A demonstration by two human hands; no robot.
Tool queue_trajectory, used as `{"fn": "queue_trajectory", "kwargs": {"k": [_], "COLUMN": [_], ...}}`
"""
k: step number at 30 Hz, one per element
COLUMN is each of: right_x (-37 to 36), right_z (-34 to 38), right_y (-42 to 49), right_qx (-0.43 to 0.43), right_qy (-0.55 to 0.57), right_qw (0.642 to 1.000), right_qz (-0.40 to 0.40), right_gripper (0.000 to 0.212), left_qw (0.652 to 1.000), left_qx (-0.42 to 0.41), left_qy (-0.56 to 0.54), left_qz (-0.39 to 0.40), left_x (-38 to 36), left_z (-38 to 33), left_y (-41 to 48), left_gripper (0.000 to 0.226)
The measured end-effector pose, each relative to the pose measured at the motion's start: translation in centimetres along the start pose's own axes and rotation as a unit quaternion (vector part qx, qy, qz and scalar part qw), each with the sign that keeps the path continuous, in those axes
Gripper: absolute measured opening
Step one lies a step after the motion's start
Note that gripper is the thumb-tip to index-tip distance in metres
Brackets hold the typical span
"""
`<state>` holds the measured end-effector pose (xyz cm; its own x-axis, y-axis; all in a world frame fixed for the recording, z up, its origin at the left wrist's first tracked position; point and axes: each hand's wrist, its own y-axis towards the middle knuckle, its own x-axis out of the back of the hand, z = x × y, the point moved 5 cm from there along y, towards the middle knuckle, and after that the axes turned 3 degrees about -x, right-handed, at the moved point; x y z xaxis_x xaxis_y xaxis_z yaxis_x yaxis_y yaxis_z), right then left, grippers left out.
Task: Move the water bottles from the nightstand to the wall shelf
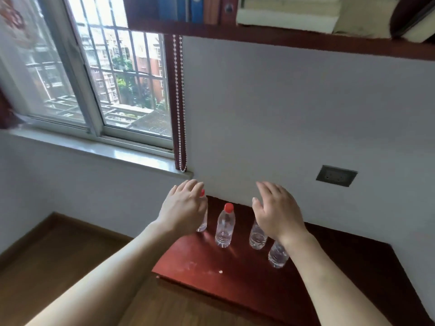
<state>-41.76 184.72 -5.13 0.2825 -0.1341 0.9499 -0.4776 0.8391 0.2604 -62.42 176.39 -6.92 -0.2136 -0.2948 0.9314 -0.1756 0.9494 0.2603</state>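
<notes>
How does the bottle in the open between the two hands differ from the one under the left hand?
The middle bottle shows whole, red cap and all; the leftmost bottle is mostly hidden behind the left hand. The middle one stands nearer the camera, the leftmost nearer the wall. Both are clear, red-capped and upright on the nightstand.

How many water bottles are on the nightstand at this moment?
4, in a row: one behind the left hand at, one fully visible between the hands, two partly behind the right hand at and.

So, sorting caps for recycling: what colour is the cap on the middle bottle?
Red cap, clearest in the head view.
</notes>
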Motion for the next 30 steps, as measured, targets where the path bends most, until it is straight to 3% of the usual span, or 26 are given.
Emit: {"fn": "queue_trajectory", "kwargs": {"k": [14,20,30], "right_x": [-3.2,-5.2,-11.2], "right_z": [28.3,37.5,51.7], "right_y": [5.8,8.8,18.3], "right_qx": [0.145,0.189,0.305], "right_qy": [0.106,0.128,0.159], "right_qw": [0.984,0.974,0.939], "right_qz": [-0.002,0.000,0.020], "right_gripper": [0.053,0.045,0.051], "left_qw": [0.979,0.960,0.917], "left_qx": [0.187,0.261,0.368], "left_qy": [0.023,0.039,0.098], "left_qz": [-0.080,-0.092,-0.123], "left_x": [12.6,15.8,19.6], "left_z": [24.3,32.9,45.7], "left_y": [-9.4,-11.5,-11.6], "left_gripper": [0.052,0.053,0.050]}}
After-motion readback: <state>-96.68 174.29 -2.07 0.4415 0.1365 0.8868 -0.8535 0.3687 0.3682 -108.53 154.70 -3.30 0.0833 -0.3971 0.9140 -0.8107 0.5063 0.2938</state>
